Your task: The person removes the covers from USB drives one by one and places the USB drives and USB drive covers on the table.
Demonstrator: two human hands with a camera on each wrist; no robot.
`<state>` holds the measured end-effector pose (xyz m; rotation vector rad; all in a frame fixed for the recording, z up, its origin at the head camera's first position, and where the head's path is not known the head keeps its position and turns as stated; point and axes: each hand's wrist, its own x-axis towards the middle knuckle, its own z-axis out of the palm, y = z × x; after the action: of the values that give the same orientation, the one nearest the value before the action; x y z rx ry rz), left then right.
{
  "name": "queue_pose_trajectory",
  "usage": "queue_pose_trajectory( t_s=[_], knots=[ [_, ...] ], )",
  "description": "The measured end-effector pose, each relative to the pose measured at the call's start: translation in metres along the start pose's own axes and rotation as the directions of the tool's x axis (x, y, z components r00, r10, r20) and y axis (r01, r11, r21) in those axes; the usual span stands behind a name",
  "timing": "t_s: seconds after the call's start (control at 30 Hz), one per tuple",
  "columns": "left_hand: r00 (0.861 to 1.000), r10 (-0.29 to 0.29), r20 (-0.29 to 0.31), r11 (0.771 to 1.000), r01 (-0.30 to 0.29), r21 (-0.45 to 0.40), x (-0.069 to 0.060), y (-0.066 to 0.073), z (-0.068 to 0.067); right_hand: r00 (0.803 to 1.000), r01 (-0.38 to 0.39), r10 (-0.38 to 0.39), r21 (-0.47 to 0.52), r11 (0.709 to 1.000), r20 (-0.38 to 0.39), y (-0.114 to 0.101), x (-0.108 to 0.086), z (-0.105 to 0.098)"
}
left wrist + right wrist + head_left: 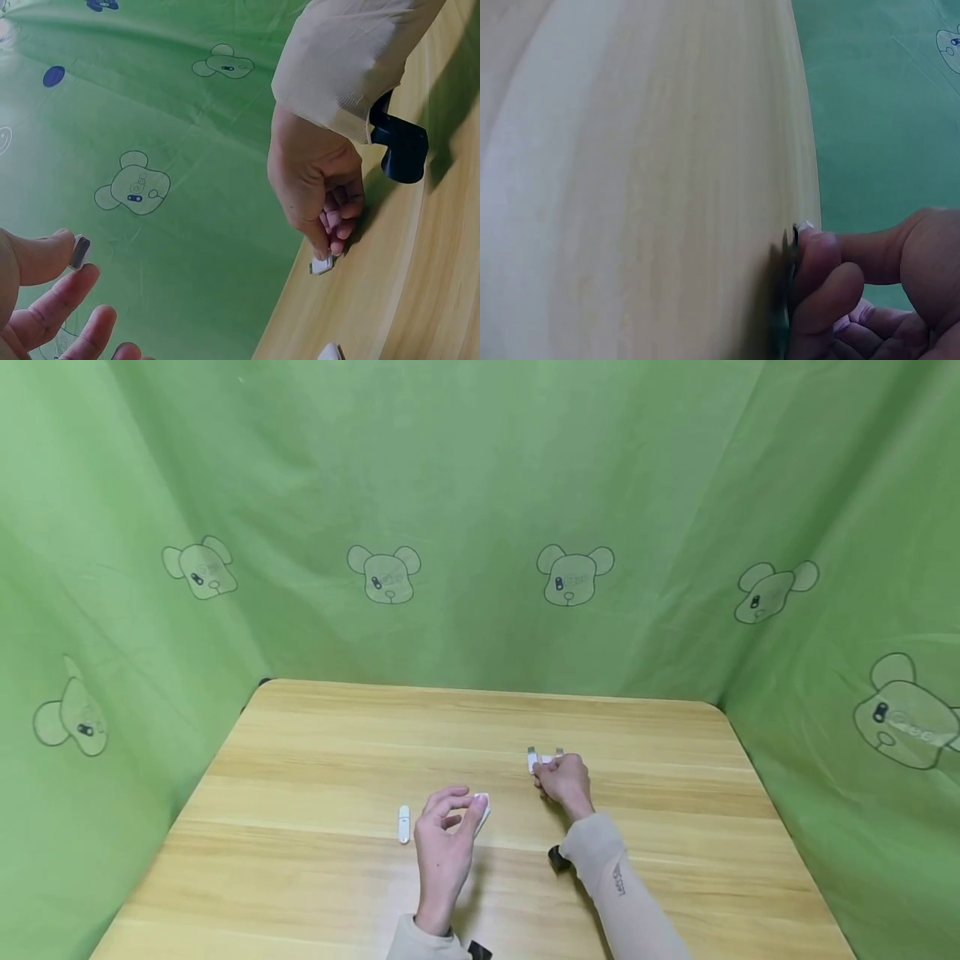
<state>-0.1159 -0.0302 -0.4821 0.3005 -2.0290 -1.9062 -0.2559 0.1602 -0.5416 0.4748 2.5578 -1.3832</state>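
Note:
Between its thumb and index finger my left hand (444, 847) pinches a white USB stick (483, 811), held above the table. A dark grey face of that stick (80, 253) shows in the left wrist view, and the other fingers are spread. Farther forward and to the right, my right hand (566, 779) pinches a small white USB stick (322, 264) at the tabletop, its body partly hidden by the fingers. Just left of these fingers lies another white USB stick (532, 761) with its metal plug pointing away. A capped white USB stick (404, 824) lies left of my left hand.
The wood-grain table (315, 743) has rounded far corners. A green curtain (480, 485) with mouse-head prints surrounds its back and sides. A black wrist camera (558, 859) juts out from the right sleeve, close to the tabletop.

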Motion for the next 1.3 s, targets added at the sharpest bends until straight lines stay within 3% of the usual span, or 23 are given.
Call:
queue_pose_trajectory(
  t_s=[0.2, 0.4, 0.53, 0.83, 1.3],
  knots=[
    [1.000, 0.007, 0.006, 1.000, -0.007, -0.010, -0.001, -0.001, 0.002, 1.000, 0.005, -0.005, -0.034, 0.999, -0.014, -0.001, -0.001, -0.001],
    [1.000, 0.011, 0.014, 1.000, -0.011, -0.012, -0.003, -0.003, 0.002, 0.991, 0.099, -0.115, -0.185, 0.978, -0.075, -0.004, -0.012, -0.002],
    [1.000, 0.010, 0.012, 1.000, -0.010, -0.006, -0.003, -0.003, 0.002, 0.981, 0.184, -0.193, -0.270, 0.945, -0.006, -0.008, -0.021, 0.000],
    [1.000, 0.002, 0.008, 1.000, -0.002, 0.016, -0.003, -0.005, 0.004, 0.977, 0.203, -0.162, -0.353, 0.914, 0.142, -0.009, -0.034, 0.002],
    [1.000, 0.029, 0.010, 0.998, -0.029, 0.048, -0.003, -0.003, 0.006, 0.972, 0.212, -0.162, -0.334, 0.918, 0.171, -0.003, -0.030, 0.005]
  ],
)
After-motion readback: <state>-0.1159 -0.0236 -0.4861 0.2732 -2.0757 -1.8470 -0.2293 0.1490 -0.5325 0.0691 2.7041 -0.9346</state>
